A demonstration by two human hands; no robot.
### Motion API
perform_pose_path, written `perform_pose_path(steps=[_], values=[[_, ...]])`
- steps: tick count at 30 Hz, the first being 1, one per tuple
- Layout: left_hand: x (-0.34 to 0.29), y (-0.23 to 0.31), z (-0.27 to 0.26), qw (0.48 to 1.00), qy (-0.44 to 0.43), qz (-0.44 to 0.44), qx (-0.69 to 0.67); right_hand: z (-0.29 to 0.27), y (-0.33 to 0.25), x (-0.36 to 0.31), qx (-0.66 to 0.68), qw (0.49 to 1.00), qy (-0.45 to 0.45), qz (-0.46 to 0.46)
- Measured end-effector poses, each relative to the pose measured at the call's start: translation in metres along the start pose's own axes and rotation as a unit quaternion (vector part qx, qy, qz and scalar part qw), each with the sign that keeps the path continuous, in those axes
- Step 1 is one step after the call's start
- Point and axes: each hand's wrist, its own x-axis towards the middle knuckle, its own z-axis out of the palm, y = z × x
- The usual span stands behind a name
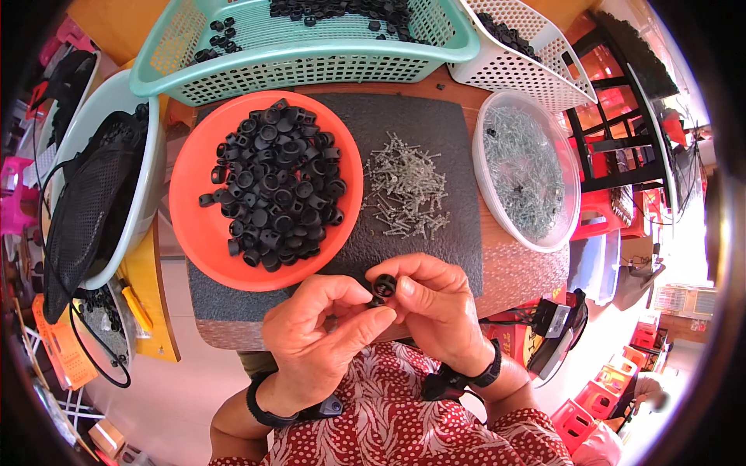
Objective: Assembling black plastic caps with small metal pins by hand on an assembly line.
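1. Head view, left hand (317, 335): thumb and forefinger are closed in a pinch on the lower part of a small black plastic workpiece (385, 286). The remaining fingers are curled behind and partly hidden.
2. Head view, right hand (441, 307): thumb and forefinger grasp the upper, ring-shaped end of the same workpiece. Whether it is one piece or two joined cannot be told at this size.
3. Head view, workpiece location: held between both sets of fingertips, in front of the person's torso, at the near edge of the dark grey foam mat (458, 264).
4. Head view, mat: a loose pile of small silvery metal screws (408, 186) lies on it. Left of the pile, a round orange-red plastic basin (190, 210) contains a heap of black ring-shaped plastic parts (284, 179).
5. Head view, right of the mat: a round translucent plastic tub (544, 244) filled with small silvery pieces.
6. Head view, far side: a teal perforated plastic basket (303, 71) and, to its right, a white perforated plastic basket (536, 81); both contain small black parts.
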Motion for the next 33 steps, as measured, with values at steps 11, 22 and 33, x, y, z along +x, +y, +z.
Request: perform_pose_path(steps=[11,22,33], values=[[0.0007,0.0009,0.0008,1.000,0.006,-0.011,-0.001,-0.0010,0.0031,0.0005,-0.002,1.000,0.009,0.005],[0.0010,0.0010,0.0015,1.000,0.007,-0.021,0.000,0.0011,0.0031,0.0009,0.005,1.000,0.017,0.012],[0.0008,-0.0008,0.0013,0.999,0.015,-0.032,-0.012,0.0008,0.0037,0.0003,-0.011,1.000,0.009,-0.006]])
